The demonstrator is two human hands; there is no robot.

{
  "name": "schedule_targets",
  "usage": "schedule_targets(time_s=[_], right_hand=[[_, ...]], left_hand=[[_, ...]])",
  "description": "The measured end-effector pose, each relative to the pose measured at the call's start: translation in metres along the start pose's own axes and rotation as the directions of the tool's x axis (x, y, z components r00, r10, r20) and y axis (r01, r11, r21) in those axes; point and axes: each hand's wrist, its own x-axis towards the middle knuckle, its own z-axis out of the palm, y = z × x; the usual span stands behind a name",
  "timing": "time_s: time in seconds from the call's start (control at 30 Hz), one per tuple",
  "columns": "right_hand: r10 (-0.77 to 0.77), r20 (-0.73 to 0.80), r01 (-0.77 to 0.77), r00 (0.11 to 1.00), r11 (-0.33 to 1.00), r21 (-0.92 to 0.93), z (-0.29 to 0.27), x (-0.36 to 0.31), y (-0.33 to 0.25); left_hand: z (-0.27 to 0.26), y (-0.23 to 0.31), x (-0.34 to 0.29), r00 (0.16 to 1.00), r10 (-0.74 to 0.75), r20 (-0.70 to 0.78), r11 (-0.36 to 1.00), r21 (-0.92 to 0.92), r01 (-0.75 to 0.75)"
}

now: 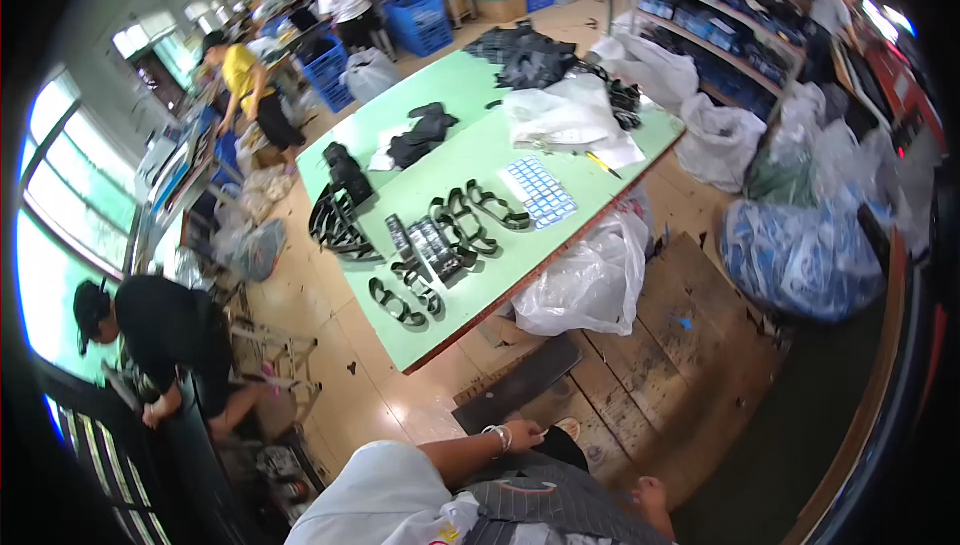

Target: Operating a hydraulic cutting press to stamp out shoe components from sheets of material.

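Pale-green rectangular table (490,283); black curved bands (385,302) slant forward-left; my left hand (524,436) nearer than right hand (650,494); both half-curled, can't tell grip.

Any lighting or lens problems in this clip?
Head view: windows at left look washed out; head view: glare spots on the floor near the green table; head view: corners go black and straight edges bow toward the rim.

You have a rack (720,14) at upper right, blue crates (424,29) far ahead, and windows (78,203) along the left side.
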Motion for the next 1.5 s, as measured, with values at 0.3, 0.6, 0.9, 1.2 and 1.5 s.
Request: schedule_targets(time_s=[0.3,0.6,0.9,1.2,1.5], right_hand=[[-0.408,0.613,0.703,0.676,0.111,-0.702,-0.159,0.109,-0.001],[-0.131,-0.1,0.077,0.986,0.902,-0.424,-0.041,-0.057,-0.191],[0.093,0.261,0.08,0.961,0.808,-0.583,-0.05,-0.021,-0.218],[-0.148,0.004,0.137,0.989,0.904,-0.406,0.021,-0.054,-0.366],[-0.534,0.581,0.788,0.614,0.37,-0.493,0.186,-0.002,-0.488]], left_hand=[[-0.063,0.083,0.0,0.966,0.089,-0.244,0.981,-0.147,-0.128],[-0.193,-0.004,0.0,0.513,-0.296,-0.806,0.92,-0.384,-0.073],[-0.372,-0.042,0.001,-0.21,-0.627,-0.751,0.774,-0.63,-0.06],[-0.371,-0.009,0.056,0.74,0.17,-0.65,0.65,0.639,0.412],[-0.379,-0.005,0.062,0.762,0.272,-0.588,0.594,0.725,0.348]])
